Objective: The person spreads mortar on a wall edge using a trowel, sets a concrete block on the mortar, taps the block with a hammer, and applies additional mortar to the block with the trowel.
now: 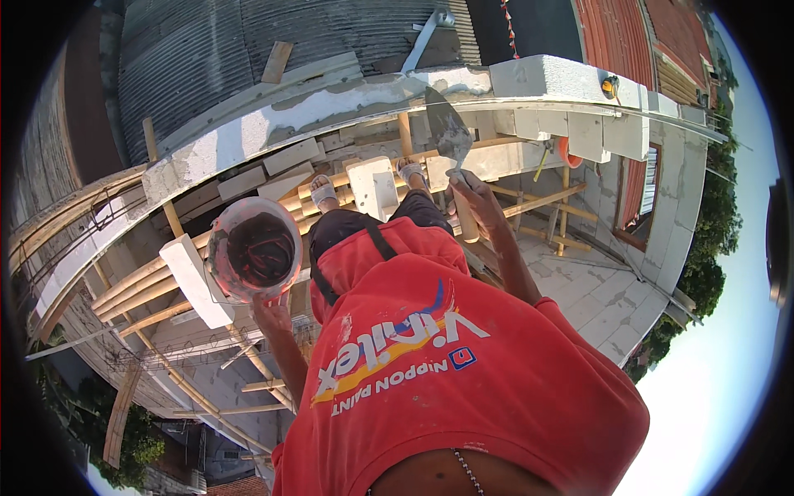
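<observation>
My left hand (pixel 271 312) is raised and grips a small mortar-smeared bucket (pixel 253 248) from below; dark wet mortar fills its inside. My right hand (pixel 474 192) is shut on the wooden handle of a trowel (pixel 449 130), whose grey pointed blade is over the top of a white block wall (pixel 248 132). A layer of grey mortar (pixel 347 97) lies along that wall top. A red shirt and a black strap cover my chest.
My sandalled feet (pixel 322 192) stand on a bamboo scaffold (pixel 149 285) with a white block (pixel 374 186) between them and another block (pixel 194 281) at the left. Corrugated roofing (pixel 207 50) lies beyond the wall. At the right is a block wall (pixel 674 198) with a window.
</observation>
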### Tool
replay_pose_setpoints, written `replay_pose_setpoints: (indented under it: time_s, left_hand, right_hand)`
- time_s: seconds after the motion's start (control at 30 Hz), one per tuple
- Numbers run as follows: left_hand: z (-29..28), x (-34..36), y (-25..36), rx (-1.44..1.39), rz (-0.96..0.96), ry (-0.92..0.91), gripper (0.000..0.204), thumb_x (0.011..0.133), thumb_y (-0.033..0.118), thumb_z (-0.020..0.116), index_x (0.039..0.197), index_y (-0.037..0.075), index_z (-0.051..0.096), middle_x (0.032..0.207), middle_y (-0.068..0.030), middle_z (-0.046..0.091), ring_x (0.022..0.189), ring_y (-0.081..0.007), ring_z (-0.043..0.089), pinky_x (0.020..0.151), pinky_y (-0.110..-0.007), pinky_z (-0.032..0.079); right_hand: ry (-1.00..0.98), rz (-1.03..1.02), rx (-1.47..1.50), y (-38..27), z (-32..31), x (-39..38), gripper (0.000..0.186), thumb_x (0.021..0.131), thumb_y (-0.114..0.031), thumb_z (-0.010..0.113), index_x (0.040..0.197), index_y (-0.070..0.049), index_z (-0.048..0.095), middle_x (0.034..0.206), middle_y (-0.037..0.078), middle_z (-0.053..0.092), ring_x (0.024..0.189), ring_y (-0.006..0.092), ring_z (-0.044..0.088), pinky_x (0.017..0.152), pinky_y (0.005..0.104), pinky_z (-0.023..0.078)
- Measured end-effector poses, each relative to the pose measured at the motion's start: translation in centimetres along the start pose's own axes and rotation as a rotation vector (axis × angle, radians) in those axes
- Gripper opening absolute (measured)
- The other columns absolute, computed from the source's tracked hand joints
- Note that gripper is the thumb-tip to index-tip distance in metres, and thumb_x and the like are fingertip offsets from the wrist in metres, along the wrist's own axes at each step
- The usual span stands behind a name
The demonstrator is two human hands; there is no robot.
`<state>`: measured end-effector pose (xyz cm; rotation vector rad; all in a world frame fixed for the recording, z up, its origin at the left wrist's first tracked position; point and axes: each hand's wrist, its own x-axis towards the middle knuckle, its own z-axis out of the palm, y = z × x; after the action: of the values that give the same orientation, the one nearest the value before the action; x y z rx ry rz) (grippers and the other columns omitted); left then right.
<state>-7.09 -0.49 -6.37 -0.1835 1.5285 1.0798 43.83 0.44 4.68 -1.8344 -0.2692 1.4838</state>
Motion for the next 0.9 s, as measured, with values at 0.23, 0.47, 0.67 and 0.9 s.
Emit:
replay_pose_setpoints:
  time_s: [0.23,0.47,0.67,0.9]
  left_hand:
    - [5.0,-3.8,-0.6,0.098,0.162,0.015,0.071,0.083,0.007,0.068,0.139,0.01,0.025,0.131,-0.0152,0.045,0.116,-0.0316,0.053,0.089,-0.056,0.056]
    - [7.9,-6.7,-1.0,0.215,0.235,-0.01,0.055,0.088,0.007,0.062,0.13,0.004,0.027,0.12,-0.0158,0.05,0.102,-0.0248,0.06,0.075,-0.039,0.062]
    - [8.4,-6.6,0.2,0.25,0.296,-0.029,0.046,0.085,0.006,0.062,0.119,0.003,0.031,0.113,-0.015,0.053,0.099,-0.0204,0.06,0.072,-0.035,0.063]
    - [7.3,-7.3,0.1,0.269,0.346,0.029,0.044,0.084,0.004,0.061,0.118,0.003,0.032,0.111,-0.0132,0.055,0.098,-0.0186,0.059,0.073,-0.035,0.063]
  right_hand:
    - [-0.705,0.024,-0.685,-2.1,7.6,2.7,0.039,0.098,-0.034,0.058,0.118,-0.001,0.06,0.081,0.002,0.062,0.064,0.0109,0.058,0.059,0.0266,0.049]
    - [-0.744,-0.578,-1.342,2.3,27.7,3.1,0.043,0.093,-0.021,0.055,0.121,0.011,0.058,0.105,0.025,0.064,0.085,0.0286,0.071,0.07,0.0412,0.059]
    - [-0.944,-0.926,-1.624,3.4,29.2,-1.9,0.035,0.088,-0.014,0.06,0.11,0.012,0.063,0.109,0.024,0.061,0.09,0.0308,0.071,0.061,0.0386,0.061]
    - [-0.984,-0.86,-1.875,-1.7,28.6,1.2,0.037,0.087,-0.015,0.06,0.115,0.01,0.061,0.107,0.025,0.064,0.086,0.0346,0.073,0.061,0.0409,0.061]
